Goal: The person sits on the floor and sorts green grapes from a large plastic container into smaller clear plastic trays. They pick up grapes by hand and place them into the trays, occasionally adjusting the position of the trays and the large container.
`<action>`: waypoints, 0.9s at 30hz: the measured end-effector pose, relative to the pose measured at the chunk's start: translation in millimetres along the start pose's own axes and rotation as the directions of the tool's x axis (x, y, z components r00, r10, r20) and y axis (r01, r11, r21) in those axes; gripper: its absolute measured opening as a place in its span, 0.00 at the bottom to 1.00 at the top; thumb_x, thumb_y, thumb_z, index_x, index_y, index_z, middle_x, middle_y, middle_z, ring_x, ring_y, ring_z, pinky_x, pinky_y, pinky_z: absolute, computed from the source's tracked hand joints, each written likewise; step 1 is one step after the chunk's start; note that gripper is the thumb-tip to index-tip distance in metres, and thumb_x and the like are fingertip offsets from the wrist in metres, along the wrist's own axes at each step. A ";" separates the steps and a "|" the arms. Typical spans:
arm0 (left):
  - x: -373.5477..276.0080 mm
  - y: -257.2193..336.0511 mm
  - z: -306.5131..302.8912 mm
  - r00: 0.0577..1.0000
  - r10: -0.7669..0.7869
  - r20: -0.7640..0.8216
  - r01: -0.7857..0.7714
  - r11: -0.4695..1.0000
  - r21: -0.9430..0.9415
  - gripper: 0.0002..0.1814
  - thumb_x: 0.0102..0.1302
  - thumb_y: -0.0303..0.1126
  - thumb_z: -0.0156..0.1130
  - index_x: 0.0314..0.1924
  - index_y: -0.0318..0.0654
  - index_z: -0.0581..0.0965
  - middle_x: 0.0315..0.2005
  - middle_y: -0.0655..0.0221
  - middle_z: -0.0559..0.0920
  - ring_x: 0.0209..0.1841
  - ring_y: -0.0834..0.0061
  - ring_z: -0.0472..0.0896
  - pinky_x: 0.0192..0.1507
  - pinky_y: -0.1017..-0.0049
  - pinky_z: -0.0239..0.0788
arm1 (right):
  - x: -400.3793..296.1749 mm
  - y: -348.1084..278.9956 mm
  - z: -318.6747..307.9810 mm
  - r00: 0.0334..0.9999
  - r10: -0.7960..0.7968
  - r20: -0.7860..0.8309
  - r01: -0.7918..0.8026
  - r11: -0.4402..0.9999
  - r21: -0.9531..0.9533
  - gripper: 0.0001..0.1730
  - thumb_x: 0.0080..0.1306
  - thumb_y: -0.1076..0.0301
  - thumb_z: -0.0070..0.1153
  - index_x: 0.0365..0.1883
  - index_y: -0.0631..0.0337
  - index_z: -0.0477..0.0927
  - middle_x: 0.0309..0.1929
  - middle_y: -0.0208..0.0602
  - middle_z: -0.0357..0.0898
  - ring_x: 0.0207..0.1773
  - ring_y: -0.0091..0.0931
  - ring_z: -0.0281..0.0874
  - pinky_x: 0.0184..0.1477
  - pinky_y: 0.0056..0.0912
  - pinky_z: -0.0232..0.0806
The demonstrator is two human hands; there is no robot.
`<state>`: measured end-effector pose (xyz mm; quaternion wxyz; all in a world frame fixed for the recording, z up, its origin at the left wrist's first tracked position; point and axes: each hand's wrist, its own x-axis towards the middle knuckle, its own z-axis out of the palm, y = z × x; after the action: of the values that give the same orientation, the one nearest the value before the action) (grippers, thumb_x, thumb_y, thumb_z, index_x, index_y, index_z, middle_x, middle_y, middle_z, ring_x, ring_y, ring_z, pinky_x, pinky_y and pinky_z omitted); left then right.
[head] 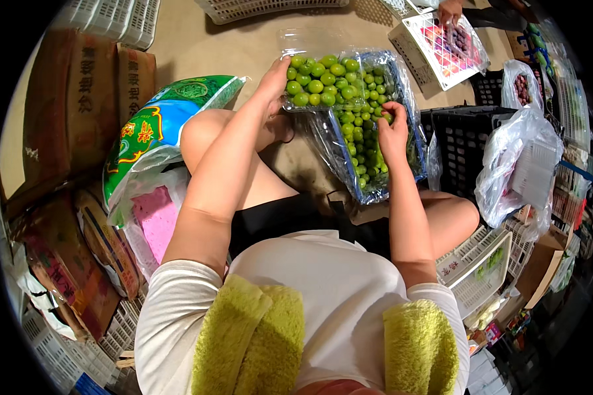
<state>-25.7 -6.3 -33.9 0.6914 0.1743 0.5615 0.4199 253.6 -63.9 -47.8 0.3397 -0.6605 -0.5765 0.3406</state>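
A clear plastic clamshell box [289, 106] with its lid raised holds many green cherry tomatoes [316, 86]. My left hand [276, 84] grips its left side, over the near-left part of a plastic-lined blue crate [348, 170]. More green tomatoes [360, 133] lie in that crate. Over its right side is my right hand [394, 126], thumb and fingertips closed around a small green tomato [387, 117] with a reddish patch beside it.
A green and blue plastic sack [178, 113] and cardboard boxes [89, 98] stand at left. Black crates [464, 148] and a plastic bag of clear boxes [529, 163] are at right. At upper right, another person's hand [449, 11] touches a bag of dark fruit on a white crate [440, 74].
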 end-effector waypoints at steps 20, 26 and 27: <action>0.1 2.4 3.4 0.994 -0.038 -0.100 0.038 0.999 -0.001 0.28 0.75 0.49 0.45 0.65 0.35 0.66 0.63 0.62 0.70 0.63 0.67 0.69 0.66 0.67 0.58 | -199.9 167.7 104.0 0.693 0.429 0.579 -0.214 0.890 -0.402 0.26 0.69 0.61 0.49 0.65 0.55 0.67 0.59 0.51 0.72 0.61 0.43 0.70 0.60 0.41 0.63; -14.4 16.6 26.1 0.990 -0.123 -0.072 0.120 0.991 -0.054 0.30 0.75 0.51 0.42 0.68 0.41 0.62 0.65 0.62 0.67 0.66 0.64 0.66 0.67 0.63 0.58 | -168.0 244.3 98.6 0.665 0.668 0.334 -0.277 0.636 -0.720 0.25 0.69 0.61 0.47 0.64 0.54 0.67 0.58 0.52 0.72 0.60 0.44 0.71 0.60 0.42 0.64; -13.1 13.7 21.8 0.985 -0.160 -0.068 0.155 0.985 -0.074 0.29 0.75 0.51 0.41 0.69 0.42 0.62 0.65 0.61 0.67 0.66 0.63 0.67 0.67 0.63 0.59 | -160.2 252.2 96.4 0.646 0.684 0.339 -0.261 0.615 -0.744 0.25 0.69 0.61 0.47 0.64 0.54 0.67 0.57 0.52 0.73 0.60 0.44 0.71 0.60 0.42 0.64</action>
<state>-11.1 -3.3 -9.1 0.7067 0.0900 0.5841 0.3890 289.6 -243.9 -302.5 -0.2127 -0.7259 -0.5215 0.3949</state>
